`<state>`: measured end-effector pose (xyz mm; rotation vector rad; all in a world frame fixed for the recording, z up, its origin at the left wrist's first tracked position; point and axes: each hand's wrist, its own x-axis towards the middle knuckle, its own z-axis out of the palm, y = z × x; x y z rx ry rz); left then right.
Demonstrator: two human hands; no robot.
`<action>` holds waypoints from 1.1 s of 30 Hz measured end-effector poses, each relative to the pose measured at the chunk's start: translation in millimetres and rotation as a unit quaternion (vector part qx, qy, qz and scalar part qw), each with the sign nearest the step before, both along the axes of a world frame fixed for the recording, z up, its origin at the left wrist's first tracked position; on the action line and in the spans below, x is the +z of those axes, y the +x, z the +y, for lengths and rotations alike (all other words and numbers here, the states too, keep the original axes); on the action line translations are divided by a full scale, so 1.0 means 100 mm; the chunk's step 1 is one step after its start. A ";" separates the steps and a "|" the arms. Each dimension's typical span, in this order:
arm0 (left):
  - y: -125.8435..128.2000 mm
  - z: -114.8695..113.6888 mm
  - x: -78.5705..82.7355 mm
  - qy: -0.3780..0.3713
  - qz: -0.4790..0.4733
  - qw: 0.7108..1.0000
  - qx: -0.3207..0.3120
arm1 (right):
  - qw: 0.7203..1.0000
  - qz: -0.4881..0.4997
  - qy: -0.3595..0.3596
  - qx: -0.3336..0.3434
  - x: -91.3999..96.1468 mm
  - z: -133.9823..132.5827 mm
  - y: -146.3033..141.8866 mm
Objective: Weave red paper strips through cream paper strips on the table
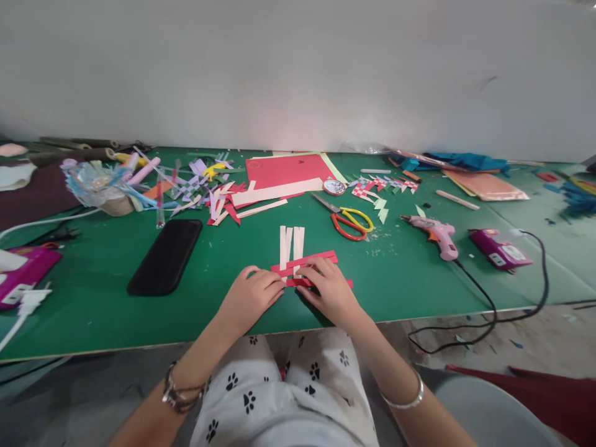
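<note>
Several upright cream paper strips [282, 245] lie side by side near the table's front edge, crossed by red paper strips [330, 256]. The upper red strips slant up to the right; the lowest red strip [348, 283] runs nearly level. My left hand [251, 298] grips the strips' left end, its fingers bent together. From the right, my right hand [329, 290] holds the lowest red strip, thumb beneath and fingers curled over the crossing. My fingers partly hide where the strips cross.
Scissors [357, 227] lie beyond my right hand, with a pink glue gun [440, 236] and its cord farther right. A black phone [165, 257] rests at left. Paper scraps [223, 202], red sheets [288, 171] and woven paper pieces [372, 186] spread along the back.
</note>
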<state>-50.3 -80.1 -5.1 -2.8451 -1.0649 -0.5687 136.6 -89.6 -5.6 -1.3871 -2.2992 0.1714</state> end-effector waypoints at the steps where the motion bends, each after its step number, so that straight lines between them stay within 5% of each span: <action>1: -0.02 -0.02 -0.01 0.021 0.011 1.000 -0.014 | 1.000 -0.007 0.000 0.001 0.03 0.01 0.00; 7: -0.12 -0.13 -0.05 0.017 0.059 0.997 -0.040 | 0.992 -0.113 -0.008 0.056 0.21 0.24 -0.01; 12: -0.13 -0.11 -0.05 -0.035 0.079 0.996 -0.011 | 0.981 -0.163 -0.007 0.101 0.13 0.40 -0.04; 18: -0.14 -0.09 -0.05 -0.097 0.084 0.992 -0.011 | 0.982 -0.166 -0.006 0.089 0.09 0.42 -0.06; 33: -0.13 -0.08 -0.03 -0.120 0.083 0.989 -0.018 | 0.989 -0.129 -0.045 0.062 0.12 0.45 -0.11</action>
